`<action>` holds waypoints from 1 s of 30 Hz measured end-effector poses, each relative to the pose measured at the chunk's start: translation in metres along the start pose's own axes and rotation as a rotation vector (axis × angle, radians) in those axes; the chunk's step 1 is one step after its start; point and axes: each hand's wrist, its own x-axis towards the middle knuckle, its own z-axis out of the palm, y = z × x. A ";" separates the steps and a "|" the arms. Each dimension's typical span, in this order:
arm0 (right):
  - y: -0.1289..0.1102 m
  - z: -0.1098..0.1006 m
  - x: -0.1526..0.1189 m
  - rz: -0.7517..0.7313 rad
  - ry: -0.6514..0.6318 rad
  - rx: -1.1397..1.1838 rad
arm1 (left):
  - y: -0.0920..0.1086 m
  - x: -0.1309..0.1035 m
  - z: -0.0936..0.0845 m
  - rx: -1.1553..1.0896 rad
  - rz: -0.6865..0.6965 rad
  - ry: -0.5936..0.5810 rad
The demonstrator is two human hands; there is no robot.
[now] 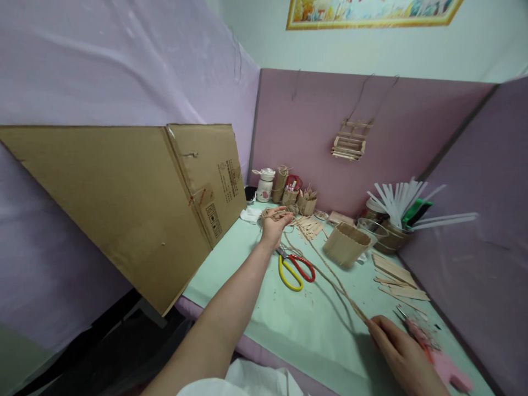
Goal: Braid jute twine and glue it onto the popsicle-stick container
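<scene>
A length of brown twine (330, 269) runs across the table between my two hands. My left hand (275, 223), stretched far forward, is closed on a loose bunch of it. Near the front right, my right hand (402, 349) pinches the other end of the strands between thumb and fingers. Below the twine lie scissors (297, 272) with one red and one yellow handle, their blades partly hidden near my left wrist. To the right of the twine stands a ribbed container made of wooden craft sticks (346, 245).
Loose craft sticks (398, 275) and a pink glue gun (449, 366) lie at the right. White glue sticks (398, 203) stand in a pot at the back right. A white bottle (265, 184) is at the back. Cardboard (136, 192) leans on the left; a small stick swing (350, 146) hangs behind.
</scene>
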 end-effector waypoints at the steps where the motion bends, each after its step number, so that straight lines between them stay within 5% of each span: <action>1: -0.005 0.003 0.000 -0.011 -0.008 0.010 | 0.000 -0.001 0.001 -0.018 -0.020 -0.007; 7: -0.024 0.001 0.011 -0.092 0.046 0.015 | 0.000 -0.011 0.008 -0.008 -0.179 -0.060; 13: -0.068 -0.018 0.066 -0.232 0.075 0.259 | 0.001 -0.030 0.015 -0.112 -0.480 -0.397; 17: -0.093 -0.004 0.118 -0.100 0.132 0.688 | -0.010 -0.038 0.017 0.017 -0.584 -0.583; 24: -0.083 0.029 0.138 0.070 -0.072 1.184 | -0.030 -0.039 0.014 0.275 -0.556 -0.555; 30: -0.076 0.026 0.134 0.042 -0.016 1.310 | -0.028 -0.041 0.016 0.260 -0.546 -0.537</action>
